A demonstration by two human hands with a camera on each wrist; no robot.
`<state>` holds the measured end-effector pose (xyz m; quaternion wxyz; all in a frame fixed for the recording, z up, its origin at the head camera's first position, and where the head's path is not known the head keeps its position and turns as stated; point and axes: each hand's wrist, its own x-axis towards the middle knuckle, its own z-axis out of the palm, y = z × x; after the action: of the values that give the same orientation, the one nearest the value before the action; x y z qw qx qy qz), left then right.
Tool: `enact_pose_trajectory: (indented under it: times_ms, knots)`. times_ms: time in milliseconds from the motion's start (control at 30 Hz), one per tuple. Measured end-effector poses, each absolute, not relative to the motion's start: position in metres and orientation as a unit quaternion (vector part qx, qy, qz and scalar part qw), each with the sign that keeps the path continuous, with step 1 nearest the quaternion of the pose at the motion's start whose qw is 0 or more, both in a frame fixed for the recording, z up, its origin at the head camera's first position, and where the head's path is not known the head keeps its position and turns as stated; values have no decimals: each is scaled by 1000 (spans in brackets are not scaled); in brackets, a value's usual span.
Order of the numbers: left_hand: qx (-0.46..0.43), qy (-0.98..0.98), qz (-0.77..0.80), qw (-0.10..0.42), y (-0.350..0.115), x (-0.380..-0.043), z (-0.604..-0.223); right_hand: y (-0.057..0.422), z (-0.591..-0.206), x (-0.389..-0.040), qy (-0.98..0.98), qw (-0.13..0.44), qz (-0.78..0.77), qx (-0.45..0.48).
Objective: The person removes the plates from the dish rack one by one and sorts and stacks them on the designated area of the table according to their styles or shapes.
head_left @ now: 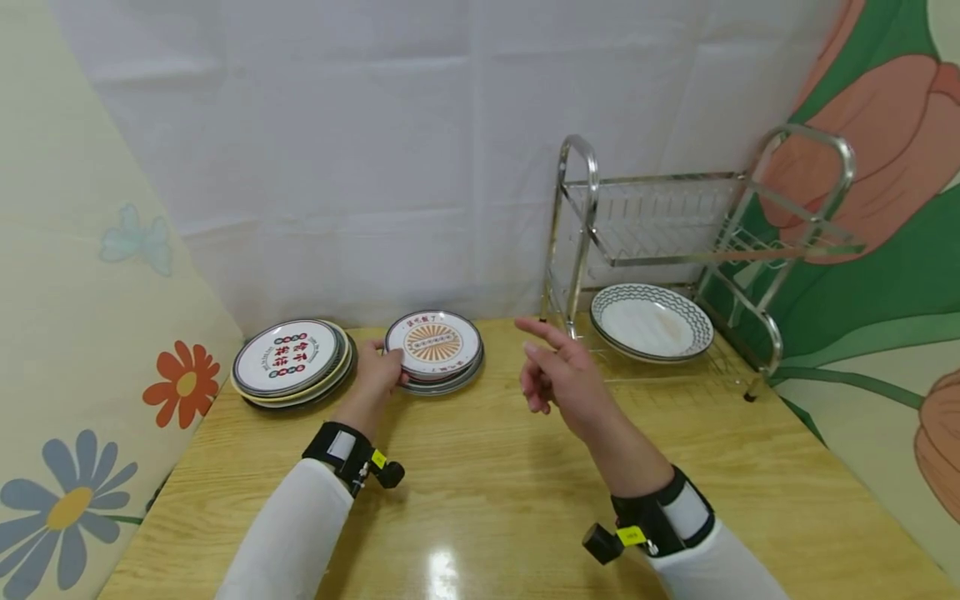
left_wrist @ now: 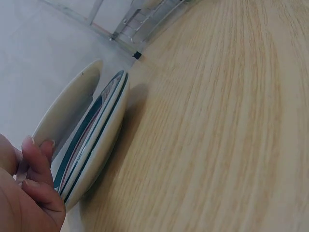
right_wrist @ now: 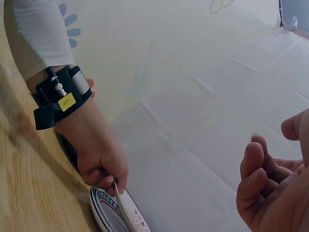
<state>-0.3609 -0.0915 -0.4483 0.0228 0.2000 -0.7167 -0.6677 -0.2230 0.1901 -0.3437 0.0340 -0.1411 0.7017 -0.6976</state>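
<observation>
My left hand (head_left: 375, 372) pinches the near left rim of the top plate (head_left: 432, 342), which is white with an orange sunburst and red characters. In the left wrist view this plate (left_wrist: 72, 104) is tilted up, with a gap between it and the plates (left_wrist: 104, 130) below, which have dark green rims. My fingers are bent at its edge. Over the table, between the middle stack and the rack, my right hand (head_left: 573, 379) hangs in the air, holding nothing. Its index finger points forward and the other fingers are loosely curled.
Another plate stack (head_left: 285, 358) stands at the left, its top plate printed with red and black characters. At the right is a two-tier metal dish rack (head_left: 675, 258), with patterned plates (head_left: 651, 322) lying on its lower tier. A white cloth (head_left: 352, 167) hangs behind the wooden table (head_left: 465, 483).
</observation>
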Motion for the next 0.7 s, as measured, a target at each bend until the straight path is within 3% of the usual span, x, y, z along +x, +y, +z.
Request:
enact_pose_trajectory:
  times_ms: [300, 700]
  knots:
    - [211, -733, -647, 20, -90, -365, -454, 191, -343, -222, 698, 29, -698, -156]
    - [197, -848, -487, 73, -99, -354, -451, 191, -341, -219, 697, 36, -699, -156]
